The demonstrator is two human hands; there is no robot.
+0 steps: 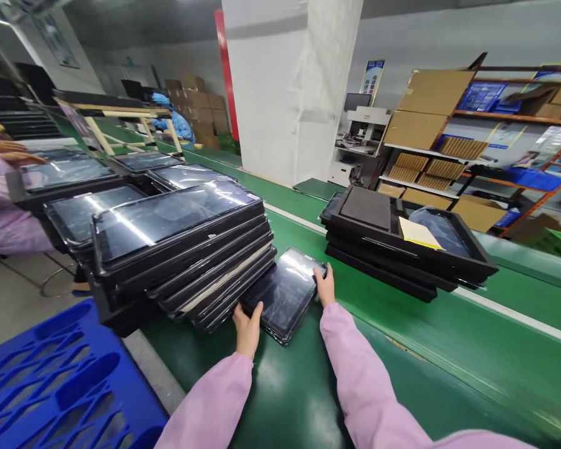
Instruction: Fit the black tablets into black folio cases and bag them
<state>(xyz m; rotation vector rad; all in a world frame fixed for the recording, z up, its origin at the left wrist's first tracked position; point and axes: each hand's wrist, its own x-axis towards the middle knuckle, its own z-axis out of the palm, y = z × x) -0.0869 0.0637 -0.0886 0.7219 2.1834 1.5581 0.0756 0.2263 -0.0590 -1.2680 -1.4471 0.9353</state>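
Observation:
Between my two hands lies a short stack of flat glass touch panels [285, 288], black-edged and shiny, on the green bench. My left hand [247, 329] grips its near left edge, thumb on top of the glass. At the far right edge, my right hand [326, 284] holds the stack with its fingers curled over the rim. Just left of it rises a tall, leaning pile of larger glass panels in black trays [182, 218], its layers fanned out. The undersides of the held panels and some of my fingertips are hidden.
Black foam trays [383, 231] with a yellow-edged paper [419, 233] stand on the green conveyor [449, 324] to the right. A blue plastic pallet [60, 380] is at lower left. A co-worker's pink sleeve [9, 199] shows at far left; another person [172, 118] sits farther back.

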